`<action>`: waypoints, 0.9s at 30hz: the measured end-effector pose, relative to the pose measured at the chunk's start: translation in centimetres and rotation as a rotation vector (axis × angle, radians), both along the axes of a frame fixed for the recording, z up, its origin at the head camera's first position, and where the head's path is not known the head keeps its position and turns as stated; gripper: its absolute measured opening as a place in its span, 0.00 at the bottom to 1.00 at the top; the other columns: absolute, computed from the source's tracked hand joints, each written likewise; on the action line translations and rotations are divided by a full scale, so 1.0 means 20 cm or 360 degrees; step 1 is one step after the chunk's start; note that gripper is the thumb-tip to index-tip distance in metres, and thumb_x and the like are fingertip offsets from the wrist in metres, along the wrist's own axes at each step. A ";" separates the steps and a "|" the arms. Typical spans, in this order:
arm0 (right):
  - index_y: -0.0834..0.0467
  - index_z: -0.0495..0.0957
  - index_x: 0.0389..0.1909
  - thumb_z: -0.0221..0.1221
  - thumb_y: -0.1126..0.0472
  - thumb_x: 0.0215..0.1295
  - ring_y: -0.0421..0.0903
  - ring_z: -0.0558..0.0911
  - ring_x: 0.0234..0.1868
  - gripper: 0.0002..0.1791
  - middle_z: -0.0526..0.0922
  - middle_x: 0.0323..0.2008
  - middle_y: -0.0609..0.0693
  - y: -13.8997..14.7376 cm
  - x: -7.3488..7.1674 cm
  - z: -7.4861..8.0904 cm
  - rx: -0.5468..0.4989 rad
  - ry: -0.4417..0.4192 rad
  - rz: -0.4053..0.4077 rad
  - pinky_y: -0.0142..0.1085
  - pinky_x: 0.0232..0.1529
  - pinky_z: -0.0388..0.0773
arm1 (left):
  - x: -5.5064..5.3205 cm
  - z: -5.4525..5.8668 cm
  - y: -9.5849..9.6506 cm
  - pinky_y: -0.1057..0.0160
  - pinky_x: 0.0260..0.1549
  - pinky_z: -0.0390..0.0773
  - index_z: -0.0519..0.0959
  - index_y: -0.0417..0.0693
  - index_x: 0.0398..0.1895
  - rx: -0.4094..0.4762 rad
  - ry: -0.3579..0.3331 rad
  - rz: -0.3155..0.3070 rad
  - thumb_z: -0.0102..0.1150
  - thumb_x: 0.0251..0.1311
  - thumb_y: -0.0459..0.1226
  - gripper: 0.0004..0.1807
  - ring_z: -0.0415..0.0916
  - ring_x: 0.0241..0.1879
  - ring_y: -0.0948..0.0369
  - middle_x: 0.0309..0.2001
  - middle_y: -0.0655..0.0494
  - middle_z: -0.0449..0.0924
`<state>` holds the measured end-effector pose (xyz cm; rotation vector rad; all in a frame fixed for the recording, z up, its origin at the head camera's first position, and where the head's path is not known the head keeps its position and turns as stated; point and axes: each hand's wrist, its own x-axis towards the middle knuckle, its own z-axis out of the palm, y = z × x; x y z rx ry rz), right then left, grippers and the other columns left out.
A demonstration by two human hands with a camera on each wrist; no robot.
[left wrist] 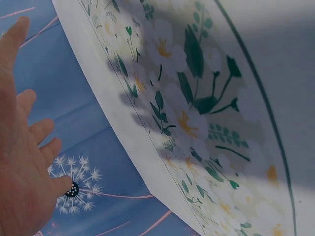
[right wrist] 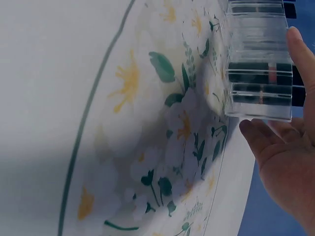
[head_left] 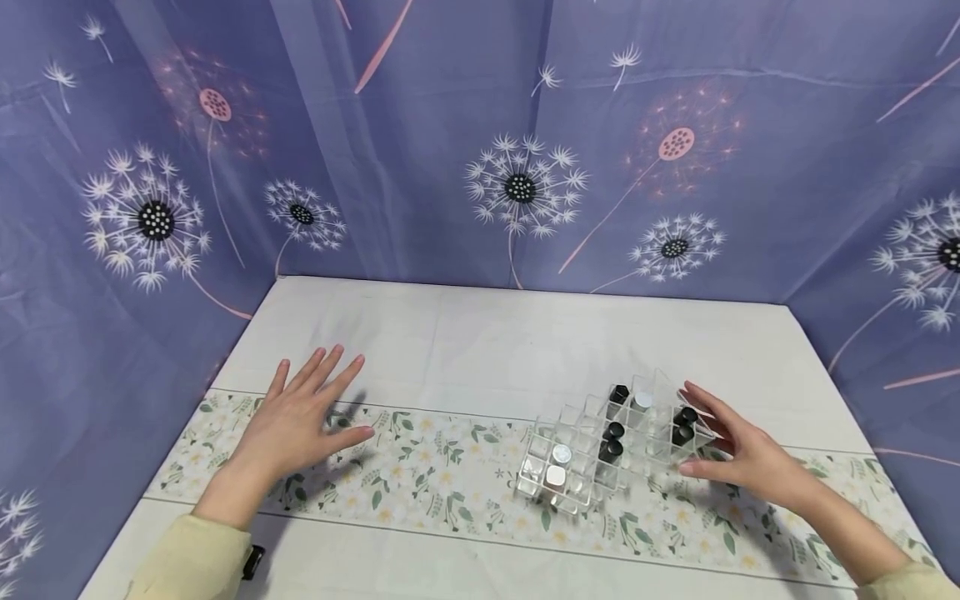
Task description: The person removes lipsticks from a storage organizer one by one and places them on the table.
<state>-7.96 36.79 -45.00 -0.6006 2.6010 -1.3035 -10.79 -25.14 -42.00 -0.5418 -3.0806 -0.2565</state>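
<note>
A clear plastic holder (head_left: 577,423) with stepped square compartments stands on the right of the table, several tubes upright in it. Black-capped tubes (head_left: 611,450) fill some slots; a white-capped tube (head_left: 555,476) and pale silvery-topped ones sit in others. My right hand (head_left: 742,454) is at the holder's right end, thumb on the near side and fingers behind. In the right wrist view, dark tubes (right wrist: 253,73) with a thin band show through the plastic, close to my fingertips (right wrist: 246,129); contact is unclear. Over the table's left, my left hand (head_left: 292,425) spreads its fingers, holding nothing.
A white table covering (head_left: 480,333) has a floral band (head_left: 442,475) across it. Purple-blue curtains (head_left: 420,167) with dandelion prints enclose the table's back and sides. A small black object (head_left: 253,562) shows beside my left sleeve.
</note>
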 end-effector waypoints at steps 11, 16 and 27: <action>0.50 0.44 0.89 0.76 0.62 0.63 0.79 0.59 0.75 0.62 0.54 0.83 0.69 -0.04 0.01 0.01 0.0180 -0.0027 -0.0102 0.34 0.68 0.75 | 0.00 0.00 0.02 0.34 0.82 0.37 0.51 0.64 0.89 0.0021 -0.0023 -0.0076 0.59 0.63 0.74 0.57 0.45 0.85 0.42 0.87 0.48 0.46; 0.55 0.44 0.88 0.77 0.61 0.63 0.83 0.61 0.73 0.63 0.55 0.82 0.71 -0.06 0.02 0.02 0.0213 -0.0056 -0.0151 0.73 0.62 0.70 | -0.02 0.00 0.04 0.34 0.82 0.40 0.53 0.62 0.88 0.0064 0.0011 -0.0143 0.61 0.63 0.72 0.56 0.46 0.85 0.43 0.87 0.48 0.48; 0.59 0.44 0.88 0.77 0.57 0.63 0.87 0.61 0.71 0.63 0.53 0.81 0.75 -0.10 0.02 0.02 0.0222 -0.0082 -0.0223 0.79 0.62 0.66 | -0.07 0.02 0.08 0.34 0.82 0.43 0.51 0.63 0.89 -0.0015 0.0014 -0.0279 0.59 0.62 0.74 0.57 0.46 0.85 0.45 0.87 0.50 0.47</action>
